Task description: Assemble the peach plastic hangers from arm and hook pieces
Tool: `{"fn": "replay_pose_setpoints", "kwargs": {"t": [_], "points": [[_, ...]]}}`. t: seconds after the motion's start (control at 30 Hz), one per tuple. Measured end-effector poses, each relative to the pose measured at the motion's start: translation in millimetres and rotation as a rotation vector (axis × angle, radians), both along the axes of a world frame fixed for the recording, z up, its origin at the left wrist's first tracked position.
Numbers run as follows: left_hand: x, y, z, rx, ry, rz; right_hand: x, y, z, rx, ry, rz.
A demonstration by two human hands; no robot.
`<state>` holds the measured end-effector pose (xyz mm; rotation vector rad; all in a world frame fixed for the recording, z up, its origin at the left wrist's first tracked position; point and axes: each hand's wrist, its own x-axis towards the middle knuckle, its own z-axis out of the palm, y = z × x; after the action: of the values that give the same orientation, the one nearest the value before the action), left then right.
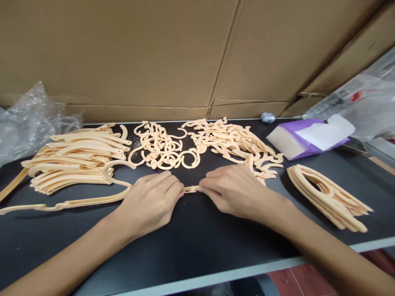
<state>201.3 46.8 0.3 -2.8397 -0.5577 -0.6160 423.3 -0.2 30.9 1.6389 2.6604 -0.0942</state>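
My left hand (154, 197) is closed around the middle of a cream plastic clothes hanger (95, 200) just above the black table. Its hook points away from me, and one jointed arm stretches out to the left. Between my hands a short piece of the other arm shows, and my right hand (234, 189) pinches its end. My right fingers hide what lies inside them. Beyond my hands lie a pile of loose hooks (163, 150) and a pile of small curved end pieces (228, 139). Long hanger arms (83, 154) are heaped at the left.
Folded hangers (327, 197) are stacked at the right. Behind them sits a purple tissue pack (304, 139), with a small round object (268, 117) nearby. Clear plastic wrap (27, 119) lies at the far left. A cardboard wall (123, 53) closes off the back.
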Motion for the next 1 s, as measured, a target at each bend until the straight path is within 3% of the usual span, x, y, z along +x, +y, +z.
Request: {"fn": "replay_pose_setpoints", "kwargs": {"t": [0.43, 0.7, 1.0], "points": [[0, 0, -2.3, -0.029, -0.017, 0.018, -1, -7, -10.9, 0.303, -0.027, 0.111], [1, -4, -4.9, 0.025, -0.041, 0.055, 4, -7, -14.6, 0.372, 0.006, 0.115], [-1, -8, 3.1, 0.095, -0.207, 0.073, 22, 4, -14.0, 0.454, 0.346, 0.114]]}}
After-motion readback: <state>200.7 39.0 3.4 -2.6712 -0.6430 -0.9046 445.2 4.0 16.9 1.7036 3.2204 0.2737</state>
